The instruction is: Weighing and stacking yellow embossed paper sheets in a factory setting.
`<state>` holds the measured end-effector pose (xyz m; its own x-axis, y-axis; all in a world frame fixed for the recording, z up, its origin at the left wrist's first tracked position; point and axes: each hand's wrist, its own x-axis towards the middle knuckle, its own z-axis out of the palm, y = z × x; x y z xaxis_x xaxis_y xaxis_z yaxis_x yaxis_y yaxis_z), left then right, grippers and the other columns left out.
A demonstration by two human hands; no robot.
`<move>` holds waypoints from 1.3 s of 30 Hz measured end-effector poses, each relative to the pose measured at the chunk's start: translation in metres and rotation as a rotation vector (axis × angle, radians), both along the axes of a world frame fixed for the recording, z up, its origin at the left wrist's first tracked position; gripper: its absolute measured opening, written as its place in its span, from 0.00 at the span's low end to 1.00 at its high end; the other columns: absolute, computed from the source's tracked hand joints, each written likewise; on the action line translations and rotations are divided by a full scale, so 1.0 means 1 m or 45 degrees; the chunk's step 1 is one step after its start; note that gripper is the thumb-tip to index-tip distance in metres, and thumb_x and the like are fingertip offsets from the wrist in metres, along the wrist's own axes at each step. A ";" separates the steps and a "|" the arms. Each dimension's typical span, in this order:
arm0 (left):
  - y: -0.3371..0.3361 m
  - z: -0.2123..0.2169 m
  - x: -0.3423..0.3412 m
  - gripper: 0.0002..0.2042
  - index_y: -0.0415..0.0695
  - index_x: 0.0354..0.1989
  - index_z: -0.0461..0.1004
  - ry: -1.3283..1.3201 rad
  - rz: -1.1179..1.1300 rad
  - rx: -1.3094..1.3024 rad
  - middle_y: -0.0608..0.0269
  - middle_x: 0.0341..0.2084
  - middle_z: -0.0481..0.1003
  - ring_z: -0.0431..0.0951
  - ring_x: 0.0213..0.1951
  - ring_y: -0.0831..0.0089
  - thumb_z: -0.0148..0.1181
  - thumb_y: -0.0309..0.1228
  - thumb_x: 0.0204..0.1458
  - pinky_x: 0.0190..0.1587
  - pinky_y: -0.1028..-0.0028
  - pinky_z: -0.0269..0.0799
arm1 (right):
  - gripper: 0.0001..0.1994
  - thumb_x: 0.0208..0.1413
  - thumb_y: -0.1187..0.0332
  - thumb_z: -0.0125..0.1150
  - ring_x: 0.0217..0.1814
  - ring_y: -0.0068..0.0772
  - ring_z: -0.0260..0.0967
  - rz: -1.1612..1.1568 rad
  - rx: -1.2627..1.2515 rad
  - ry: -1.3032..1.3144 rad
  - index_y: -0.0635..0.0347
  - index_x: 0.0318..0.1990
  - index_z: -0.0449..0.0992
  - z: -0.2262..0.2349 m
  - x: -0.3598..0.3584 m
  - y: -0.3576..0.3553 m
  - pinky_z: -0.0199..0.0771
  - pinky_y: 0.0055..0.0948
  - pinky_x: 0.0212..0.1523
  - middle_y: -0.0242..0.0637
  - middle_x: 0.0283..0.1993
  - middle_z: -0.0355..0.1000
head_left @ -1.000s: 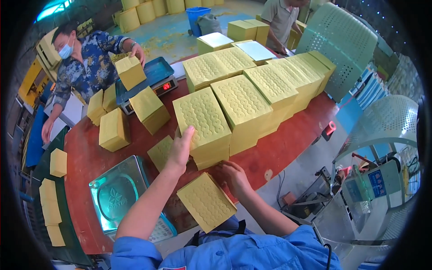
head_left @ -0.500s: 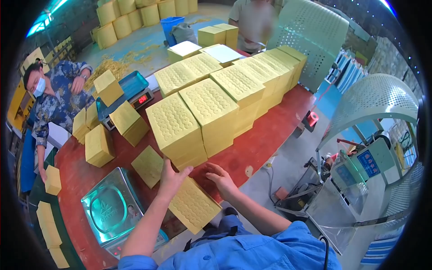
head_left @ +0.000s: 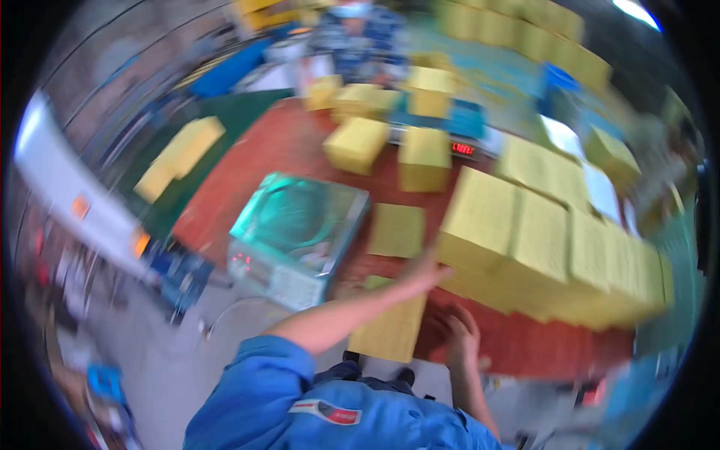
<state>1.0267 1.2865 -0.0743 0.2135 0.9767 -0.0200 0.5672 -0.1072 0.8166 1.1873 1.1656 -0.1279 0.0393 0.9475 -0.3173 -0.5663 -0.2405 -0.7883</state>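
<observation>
The picture is blurred by motion. My left hand (head_left: 422, 274) reaches forward from a blue sleeve, and its fingers touch the near left corner of a large block of stacked yellow paper (head_left: 525, 240) on the red table (head_left: 285, 150). My right hand (head_left: 457, 332) lies on the table with fingers curled, right beside a flat yellow paper bundle (head_left: 390, 334) that hangs over the near edge. Whether it grips the bundle is hidden by blur. Another flat yellow bundle (head_left: 397, 229) lies just beyond.
A steel-topped weighing scale (head_left: 300, 225) stands left of my hands. Smaller yellow blocks (head_left: 356, 142) and a blue scale with a red display (head_left: 461, 146) sit farther back. A person in a patterned blue shirt (head_left: 360, 34) is at the far side. Yellow bundles (head_left: 184, 150) lie on green at the left.
The view has swung to the left and blurred. My left hand has slid down from the top of the block to its near corner. My right hand stays by the flat bundle.
</observation>
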 end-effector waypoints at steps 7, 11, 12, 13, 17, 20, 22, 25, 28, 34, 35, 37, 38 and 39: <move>-0.081 0.052 -0.051 0.28 0.38 0.62 0.65 -0.056 0.389 0.709 0.47 0.48 0.77 0.80 0.48 0.50 0.66 0.27 0.52 0.50 0.58 0.76 | 0.12 0.61 0.77 0.50 0.46 0.31 0.74 0.205 0.425 -0.063 0.66 0.49 0.74 0.094 -0.026 -0.007 0.74 0.31 0.50 0.41 0.44 0.75; -0.162 0.088 -0.108 0.15 0.39 0.49 0.75 -0.057 0.382 0.704 0.52 0.41 0.79 0.81 0.43 0.56 0.64 0.24 0.53 0.45 0.63 0.77 | 0.11 0.59 0.79 0.50 0.46 0.31 0.74 0.514 0.671 -0.076 0.69 0.47 0.74 0.125 -0.092 -0.014 0.74 0.31 0.51 0.43 0.43 0.76; -0.180 0.094 -0.121 0.15 0.39 0.49 0.75 -0.063 0.401 0.711 0.52 0.41 0.79 0.81 0.43 0.56 0.64 0.24 0.53 0.45 0.63 0.77 | 0.11 0.58 0.79 0.51 0.46 0.32 0.74 0.590 0.649 -0.029 0.70 0.47 0.74 0.125 -0.111 -0.018 0.74 0.31 0.52 0.44 0.43 0.77; -0.199 0.099 -0.135 0.13 0.38 0.47 0.76 -0.124 0.465 0.722 0.53 0.40 0.79 0.82 0.41 0.59 0.64 0.22 0.53 0.43 0.66 0.77 | 0.11 0.58 0.79 0.51 0.47 0.32 0.74 0.671 0.657 -0.004 0.70 0.47 0.74 0.126 -0.132 -0.024 0.73 0.32 0.53 0.43 0.44 0.77; -0.271 0.090 -0.209 0.11 0.38 0.45 0.78 -0.188 0.734 0.725 0.55 0.38 0.80 0.82 0.38 0.63 0.63 0.18 0.52 0.41 0.69 0.77 | 0.13 0.58 0.81 0.52 0.48 0.31 0.73 0.939 0.568 0.063 0.68 0.49 0.75 0.124 -0.221 -0.059 0.72 0.32 0.55 0.40 0.46 0.77; -0.325 0.084 -0.277 0.10 0.39 0.44 0.78 -0.166 0.938 0.725 0.54 0.38 0.80 0.82 0.38 0.63 0.63 0.18 0.53 0.40 0.70 0.77 | 0.13 0.59 0.80 0.54 0.48 0.32 0.74 1.177 0.515 0.134 0.65 0.51 0.75 0.121 -0.300 -0.087 0.73 0.33 0.53 0.40 0.47 0.76; -0.356 0.083 -0.325 0.10 0.39 0.43 0.78 -0.106 1.138 0.728 0.54 0.37 0.80 0.82 0.36 0.63 0.63 0.17 0.53 0.37 0.71 0.76 | 0.13 0.60 0.80 0.54 0.49 0.32 0.74 1.224 0.512 0.170 0.65 0.52 0.74 0.125 -0.359 -0.106 0.74 0.34 0.53 0.40 0.47 0.76; -0.401 0.087 -0.398 0.10 0.39 0.43 0.79 -0.032 1.282 0.724 0.54 0.37 0.80 0.82 0.36 0.66 0.62 0.16 0.53 0.37 0.73 0.76 | 0.13 0.62 0.79 0.54 0.50 0.33 0.75 1.312 0.510 0.256 0.65 0.53 0.74 0.125 -0.437 -0.130 0.74 0.35 0.52 0.40 0.48 0.76; -0.430 0.093 -0.459 0.09 0.38 0.43 0.79 -0.042 1.395 0.699 0.56 0.37 0.80 0.81 0.38 0.70 0.59 0.15 0.55 0.40 0.75 0.75 | 0.14 0.62 0.77 0.53 0.50 0.37 0.76 1.444 0.589 0.204 0.63 0.54 0.73 0.127 -0.508 -0.146 0.76 0.36 0.50 0.41 0.48 0.76; -0.434 0.095 -0.557 0.09 0.37 0.43 0.79 0.012 1.561 0.731 0.56 0.36 0.80 0.81 0.37 0.70 0.59 0.15 0.55 0.41 0.75 0.75 | 0.14 0.65 0.78 0.53 0.52 0.32 0.74 1.653 0.629 0.267 0.65 0.56 0.72 0.129 -0.632 -0.136 0.75 0.34 0.55 0.41 0.51 0.75; -0.429 0.096 -0.573 0.09 0.38 0.42 0.79 0.041 1.581 0.769 0.56 0.35 0.80 0.80 0.34 0.69 0.61 0.15 0.54 0.39 0.74 0.75 | 0.14 0.65 0.78 0.53 0.52 0.32 0.74 1.654 0.649 0.296 0.65 0.56 0.72 0.129 -0.652 -0.131 0.75 0.34 0.54 0.41 0.52 0.75; -0.419 0.095 -0.606 0.09 0.38 0.42 0.79 0.092 1.594 0.782 0.55 0.35 0.80 0.80 0.34 0.68 0.61 0.15 0.54 0.39 0.74 0.75 | 0.14 0.65 0.78 0.53 0.52 0.31 0.75 1.669 0.668 0.352 0.66 0.57 0.72 0.127 -0.691 -0.119 0.75 0.33 0.54 0.41 0.52 0.75; -0.413 0.094 -0.622 0.09 0.38 0.42 0.79 0.138 1.592 0.800 0.55 0.35 0.80 0.80 0.34 0.68 0.61 0.15 0.53 0.38 0.74 0.75 | 0.14 0.65 0.77 0.53 0.52 0.31 0.75 1.665 0.677 0.369 0.66 0.57 0.72 0.128 -0.711 -0.112 0.75 0.33 0.54 0.40 0.51 0.75; -0.408 0.091 -0.637 0.09 0.38 0.42 0.79 0.148 1.595 0.794 0.55 0.35 0.80 0.80 0.34 0.68 0.61 0.15 0.53 0.38 0.74 0.75 | 0.14 0.65 0.77 0.53 0.52 0.31 0.75 1.659 0.685 0.386 0.66 0.57 0.72 0.126 -0.729 -0.105 0.75 0.33 0.53 0.40 0.51 0.75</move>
<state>0.3901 0.8787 0.0164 -0.7672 0.3692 0.5245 0.6150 0.1911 0.7650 0.4587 1.0604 -0.0014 -0.9339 0.2611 0.2441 -0.3384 -0.4257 -0.8392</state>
